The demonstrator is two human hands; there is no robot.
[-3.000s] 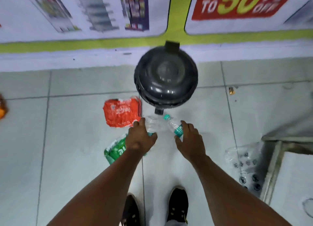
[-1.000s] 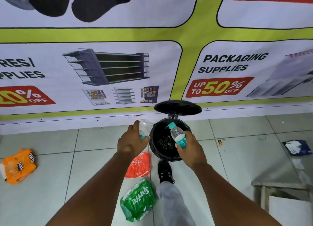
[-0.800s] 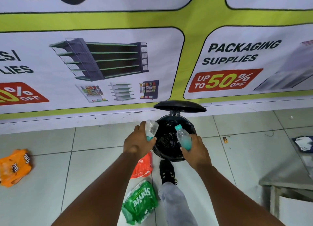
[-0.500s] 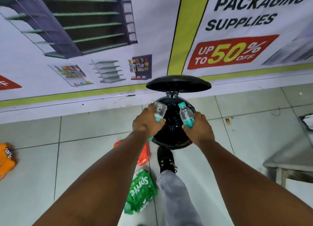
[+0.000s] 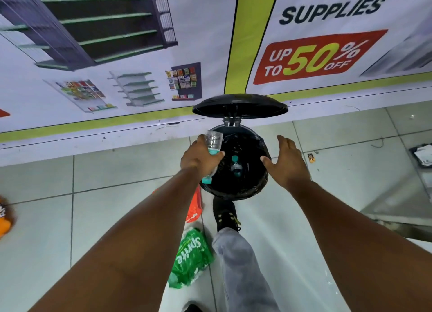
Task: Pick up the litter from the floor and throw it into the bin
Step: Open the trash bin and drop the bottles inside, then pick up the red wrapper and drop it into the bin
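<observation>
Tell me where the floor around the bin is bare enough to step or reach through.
Bare tiles lie left of the left hand, toward the orange packet. Crowded below the bin: the red wrapper, Sprite wrapper and shoe.

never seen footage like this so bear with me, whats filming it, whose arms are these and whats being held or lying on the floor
There is no machine here. A person wears a wide-angle camera on their head, so you look down along their own two arms. The left hand grips a clear plastic bottle at the rim of a black pedal bin, whose lid stands open; a shoe is at the bin's base, apparently on the pedal. The right hand is open and empty, and a second bottle lies inside the bin. On the tiled floor lie a green Sprite wrapper, a red wrapper and an orange packet at the left edge.
</observation>
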